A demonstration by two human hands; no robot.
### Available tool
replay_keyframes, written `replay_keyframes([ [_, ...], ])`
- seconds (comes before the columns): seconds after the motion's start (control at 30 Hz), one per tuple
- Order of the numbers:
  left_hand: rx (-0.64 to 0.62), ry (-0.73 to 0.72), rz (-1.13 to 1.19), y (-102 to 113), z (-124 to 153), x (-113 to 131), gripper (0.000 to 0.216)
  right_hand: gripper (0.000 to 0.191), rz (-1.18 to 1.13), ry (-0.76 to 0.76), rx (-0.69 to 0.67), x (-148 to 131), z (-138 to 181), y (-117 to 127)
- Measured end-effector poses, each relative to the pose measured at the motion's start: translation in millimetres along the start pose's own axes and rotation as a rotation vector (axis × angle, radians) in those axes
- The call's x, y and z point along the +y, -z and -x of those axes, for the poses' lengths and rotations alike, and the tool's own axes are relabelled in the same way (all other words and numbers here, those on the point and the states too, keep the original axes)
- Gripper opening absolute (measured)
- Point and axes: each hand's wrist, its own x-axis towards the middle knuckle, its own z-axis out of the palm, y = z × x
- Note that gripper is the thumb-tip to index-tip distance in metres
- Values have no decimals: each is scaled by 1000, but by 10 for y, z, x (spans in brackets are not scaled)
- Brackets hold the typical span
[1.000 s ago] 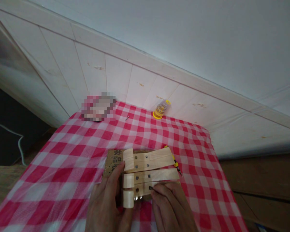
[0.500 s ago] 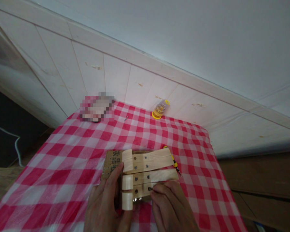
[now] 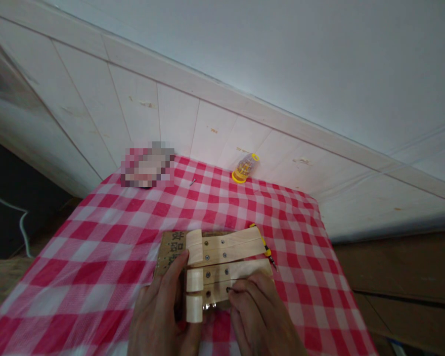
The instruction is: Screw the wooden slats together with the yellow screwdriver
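A bench draped in a thin red-and-white checked cloth carries a small wooden assembly: three pale, smooth slats lying side by side, each with a rounded, curled-looking end on the left and dark screw heads along its length. Under the slats lies a flat brown cardboard piece with dark printed characters. The assembly sits near the bench's front edge, right in front of the person.

The left hand lies flat, fingers stretched out and together, its fingertips pressing the cardboard and the left end of the slats; its grip closes on nothing. The right hand is curled, its grip pinched together at a small dark tip touching a screw hole in the nearest slat; what it pinches is too small to tell.

Just beyond the slats' right end, a yellow-handled screwdriver lies on the cloth. Far back by the white panelled wall, a clear yellow-capped case lies tilted, with a small screw to its left.
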Motion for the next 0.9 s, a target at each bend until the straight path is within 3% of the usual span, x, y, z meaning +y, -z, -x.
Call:
replay_keyframes([
  [0.3,-2,6,4,-1,-5,22,67,31,16,4,-114,0,-31,14],
  [0.57,1,-14,-21,19,-7,-14,67,36,37,25,-106,-2,-32,-44],
  [0.77,-36,-47,-35,14,-17,-104,70,27,188,29,-28,3,97,410],
  [0.9,-36,3,-63,-6,-27,-108,75,23,306,-155,148,190,211,725],
])
